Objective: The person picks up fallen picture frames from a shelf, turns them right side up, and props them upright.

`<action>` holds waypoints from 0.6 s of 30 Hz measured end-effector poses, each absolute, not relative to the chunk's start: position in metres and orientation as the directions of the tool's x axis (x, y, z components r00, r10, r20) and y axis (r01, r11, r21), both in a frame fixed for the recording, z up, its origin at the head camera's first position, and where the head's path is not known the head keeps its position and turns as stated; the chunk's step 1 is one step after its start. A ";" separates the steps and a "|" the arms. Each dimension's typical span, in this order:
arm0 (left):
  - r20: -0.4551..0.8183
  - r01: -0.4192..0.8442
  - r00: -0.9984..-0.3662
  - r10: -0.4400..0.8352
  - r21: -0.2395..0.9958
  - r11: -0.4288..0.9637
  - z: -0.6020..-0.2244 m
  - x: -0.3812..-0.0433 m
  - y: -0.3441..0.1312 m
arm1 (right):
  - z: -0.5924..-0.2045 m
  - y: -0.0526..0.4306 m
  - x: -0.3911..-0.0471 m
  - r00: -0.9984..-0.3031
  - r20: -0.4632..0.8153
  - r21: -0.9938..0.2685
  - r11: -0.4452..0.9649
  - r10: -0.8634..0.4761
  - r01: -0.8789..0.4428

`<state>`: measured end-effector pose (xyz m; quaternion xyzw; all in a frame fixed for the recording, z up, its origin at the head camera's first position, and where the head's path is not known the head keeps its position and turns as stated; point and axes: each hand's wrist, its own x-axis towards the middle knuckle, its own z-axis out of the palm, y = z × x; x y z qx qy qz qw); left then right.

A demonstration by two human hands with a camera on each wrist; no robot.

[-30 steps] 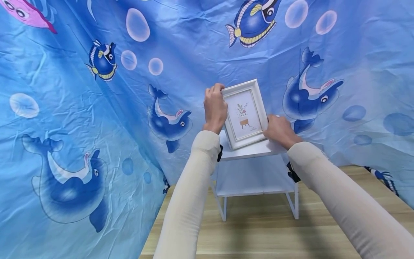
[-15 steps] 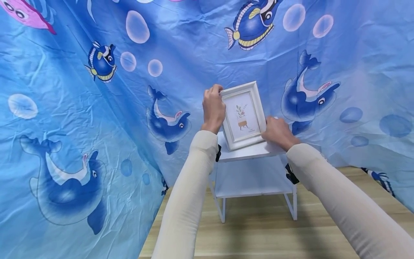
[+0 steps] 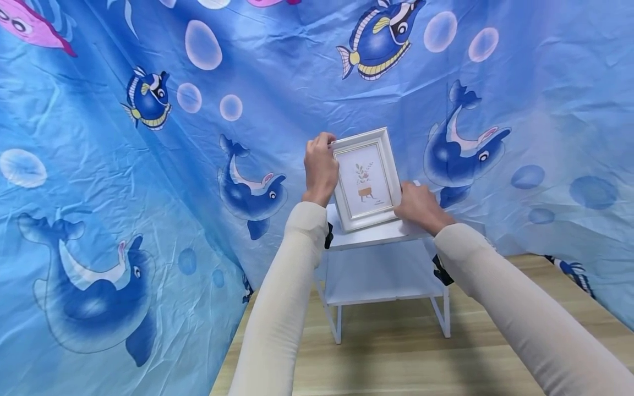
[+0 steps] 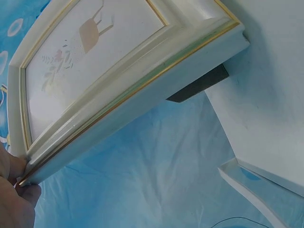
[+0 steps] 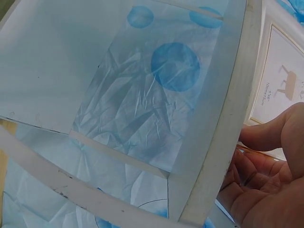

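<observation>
A white picture frame (image 3: 365, 179) with a thin gold line and a potted-plant print stands tilted on the top of a small white table (image 3: 371, 237). My left hand (image 3: 321, 168) pinches its upper left corner between thumb and fingers. In the left wrist view, a dark stand piece (image 4: 199, 86) shows behind the frame, near the tabletop. At the frame's lower right, my right hand (image 3: 422, 204) grips the side edge. The right wrist view has that thumb (image 5: 263, 136) on the front face, with fingers curled behind it.
Below the tabletop the table has a lower white shelf (image 3: 386, 278) and thin metal legs (image 3: 338, 324). A blue sea-animal curtain (image 3: 277, 71) hangs behind and along the left. The floor (image 3: 391, 357) is light wood-grain.
The frame leans slightly less to the side and sits a little further left on the tabletop. Both hands keep their hold, and the head view has shifted slightly.
</observation>
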<state>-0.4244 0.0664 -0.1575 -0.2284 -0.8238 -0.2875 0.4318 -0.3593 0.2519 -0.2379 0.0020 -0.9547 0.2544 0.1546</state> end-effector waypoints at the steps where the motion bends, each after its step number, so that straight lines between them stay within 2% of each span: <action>1: 0.844 0.628 -0.520 0.128 0.276 0.728 -0.158 -0.425 0.066 | -0.238 0.251 -0.359 -0.952 0.298 -0.491 0.867 0.076 -0.084; 18: 0.850 0.655 -0.509 0.134 0.281 0.702 -0.160 -0.428 0.064 | -0.239 0.248 -0.354 -0.958 0.274 -0.507 0.859 0.087 -0.066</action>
